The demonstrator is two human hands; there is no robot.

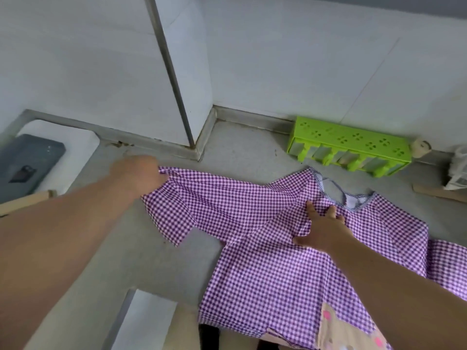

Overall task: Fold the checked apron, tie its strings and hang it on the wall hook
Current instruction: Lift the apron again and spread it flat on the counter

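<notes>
Purple checked apron (265,261) lies under flat right hand (322,229); left hand (137,174) pinches its corner.

Checked apron (265,248): thin woven cloth, matt, purple-and-white gingham, creased; neckline bound in fine striped cloth tape; a beige printed cloth patch sat at its lower edge. Countertop (151,248): grey, stone-like, matt, faintly speckled. Wall (303,59): white tiles, smooth, with a soft sheen. Rack (351,145): lime-green moulded plastic, smooth, pierced with cut-outs. Pipe (169,72): grey metal, dull finish. Handle (25,199): pale wood, unvarnished in look.
</notes>
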